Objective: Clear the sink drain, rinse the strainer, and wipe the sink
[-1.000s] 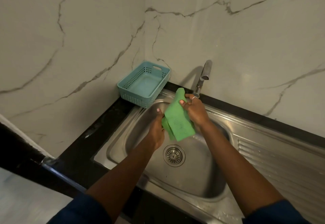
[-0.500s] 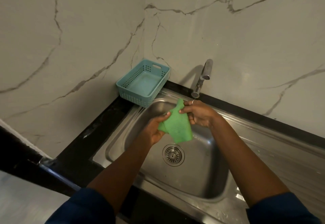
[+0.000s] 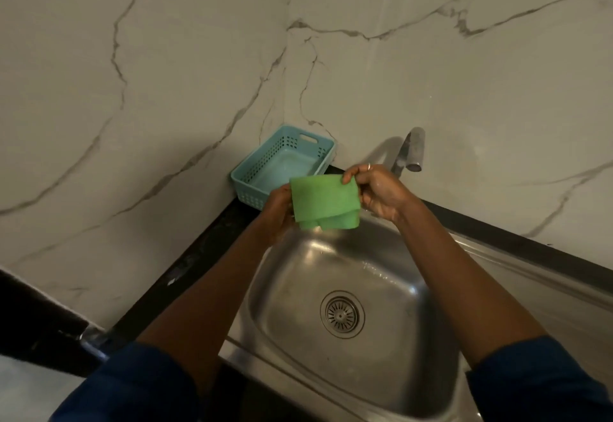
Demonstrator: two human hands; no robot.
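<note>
Both hands hold the green cloth (image 3: 323, 202) above the far rim of the sink (image 3: 441, 338): left hand (image 3: 277, 212) and right hand (image 3: 378, 191) pinch its upper corners. Half a second ago it hung lower and crumpled; now it is spread flat before the blue basket (image 3: 262, 169), and the strainer (image 3: 342, 314) sits in the drain.

Dark blue sleeves (image 3: 132, 385) pushed up both forearms; a ring (image 3: 368, 166) on the right hand (image 3: 381, 194).

1 head-worn camera looks steeply down, close over the sink (image 3: 441, 385), facing the marble corner wall (image 3: 199, 56).
</note>
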